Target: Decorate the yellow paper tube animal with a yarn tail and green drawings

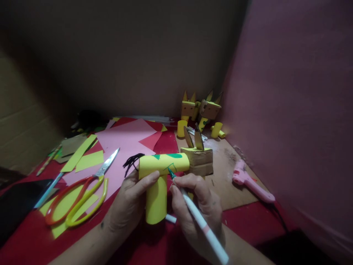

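My left hand (129,195) is closed round the rear of a yellow paper-tube animal figure (156,200), thumb lying along its body. The figure has a tube body, tube legs, a black yarn tail (134,161) and a brown cardboard head (200,162) with two pointed ears. Filled green patches show along the top of its body. In my right hand (197,209) is a white marker pen (202,222), whose green tip touches the body at a green outline. A short white piece (171,218), perhaps the pen's cap, lies below the figure.
Scissors (88,195) with red and yellow handles lie left on yellow and pink paper sheets (127,138). A pink glue gun (252,182) rests right, at the edge of a cardboard sheet (231,187). Similar cardboard-headed figures (211,109) and yellow tubes (182,129) stand behind.
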`<action>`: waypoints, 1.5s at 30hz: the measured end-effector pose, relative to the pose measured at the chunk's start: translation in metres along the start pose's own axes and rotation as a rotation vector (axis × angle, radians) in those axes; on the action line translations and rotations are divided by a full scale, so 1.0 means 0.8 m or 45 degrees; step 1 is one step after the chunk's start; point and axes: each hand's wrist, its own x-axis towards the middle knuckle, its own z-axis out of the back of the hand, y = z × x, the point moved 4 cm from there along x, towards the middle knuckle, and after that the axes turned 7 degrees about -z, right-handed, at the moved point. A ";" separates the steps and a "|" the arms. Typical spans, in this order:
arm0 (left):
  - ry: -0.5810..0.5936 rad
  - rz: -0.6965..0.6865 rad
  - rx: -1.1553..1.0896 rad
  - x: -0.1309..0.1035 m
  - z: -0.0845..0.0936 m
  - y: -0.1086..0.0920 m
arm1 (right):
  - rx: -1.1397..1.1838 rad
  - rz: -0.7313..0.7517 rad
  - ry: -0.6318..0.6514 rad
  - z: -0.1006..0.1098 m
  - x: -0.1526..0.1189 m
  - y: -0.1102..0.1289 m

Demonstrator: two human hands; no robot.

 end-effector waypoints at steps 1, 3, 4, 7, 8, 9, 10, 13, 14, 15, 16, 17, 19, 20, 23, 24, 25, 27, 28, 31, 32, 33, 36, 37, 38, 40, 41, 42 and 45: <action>0.011 0.002 -0.005 0.000 0.000 0.000 | 0.017 -0.012 0.013 -0.002 0.000 0.000; 0.023 -0.001 -0.007 0.001 -0.002 0.000 | 0.045 -0.036 0.036 -0.005 0.000 -0.001; 0.029 -0.006 -0.005 0.001 -0.003 0.000 | 0.053 -0.050 0.051 -0.006 0.000 -0.001; 0.053 -0.018 -0.009 -0.001 -0.005 0.000 | 0.087 -0.072 0.069 -0.008 -0.001 -0.002; 0.062 -0.018 -0.013 -0.001 -0.006 0.000 | 0.098 -0.082 0.073 -0.008 -0.001 -0.003; 0.068 -0.016 -0.019 -0.002 -0.006 0.000 | 0.106 -0.099 0.079 -0.008 -0.002 -0.003; 0.071 -0.014 -0.023 -0.003 -0.006 0.000 | 0.112 -0.116 0.088 -0.008 -0.002 -0.004; 0.061 -0.015 -0.024 -0.003 -0.005 0.000 | 0.114 -0.142 0.092 -0.008 -0.002 -0.006; 0.054 -0.012 -0.020 -0.003 -0.004 0.000 | 0.120 -0.140 0.080 -0.008 -0.003 -0.006; 0.042 -0.007 -0.013 -0.003 -0.004 0.001 | 0.130 -0.140 0.067 -0.008 -0.003 -0.007; 0.028 0.000 -0.004 -0.003 -0.004 0.001 | 0.139 -0.148 0.050 -0.007 -0.004 -0.008; 0.011 0.005 0.003 -0.003 -0.003 0.001 | 0.140 -0.163 0.034 -0.007 -0.005 -0.010; -0.028 0.011 0.017 -0.002 -0.002 0.000 | 0.136 -0.214 -0.004 -0.005 -0.006 -0.013; -0.048 0.009 0.022 -0.002 -0.001 0.000 | 0.140 -0.247 -0.023 -0.005 -0.007 -0.016; -0.100 0.017 0.035 -0.002 0.000 -0.002 | 0.185 -0.358 -0.047 -0.003 -0.009 -0.022; -0.111 0.025 0.038 -0.002 0.000 -0.002 | 0.199 -0.391 -0.051 -0.003 -0.009 -0.024; -0.116 0.034 0.039 -0.001 0.000 -0.002 | 0.203 -0.417 -0.056 -0.002 -0.010 -0.025; -0.119 0.048 0.046 -0.001 0.000 -0.002 | 0.210 -0.452 -0.076 0.000 -0.010 -0.028; -0.119 0.050 0.050 -0.001 -0.001 -0.002 | 0.216 -0.465 -0.086 0.000 -0.011 -0.029; -0.136 0.047 0.056 -0.001 0.000 -0.002 | 0.232 -0.487 -0.093 0.001 -0.011 -0.032; -0.139 0.044 0.054 -0.001 0.000 -0.002 | 0.232 -0.490 -0.093 0.000 -0.011 -0.032; -0.136 0.040 0.053 -0.001 -0.001 -0.002 | 0.228 -0.490 -0.094 0.000 -0.012 -0.033; -0.118 0.034 0.048 -0.001 -0.002 -0.002 | 0.208 -0.468 -0.100 -0.001 -0.013 -0.032; -0.118 0.036 0.040 -0.001 -0.002 -0.002 | 0.204 -0.458 -0.098 -0.001 -0.014 -0.031; -0.122 0.041 0.028 -0.001 -0.002 -0.002 | 0.202 -0.452 -0.093 -0.002 -0.014 -0.030; -0.123 0.050 0.000 -0.002 -0.001 0.000 | 0.213 -0.444 -0.075 -0.004 -0.015 -0.028; -0.110 0.052 -0.012 -0.002 -0.001 0.000 | 0.224 -0.439 -0.062 -0.005 -0.015 -0.027; -0.088 0.054 -0.021 -0.003 -0.001 0.001 | 0.231 -0.431 -0.049 -0.006 -0.016 -0.026; -0.008 0.054 -0.036 -0.003 -0.002 0.002 | 0.204 -0.390 -0.038 -0.008 -0.016 -0.022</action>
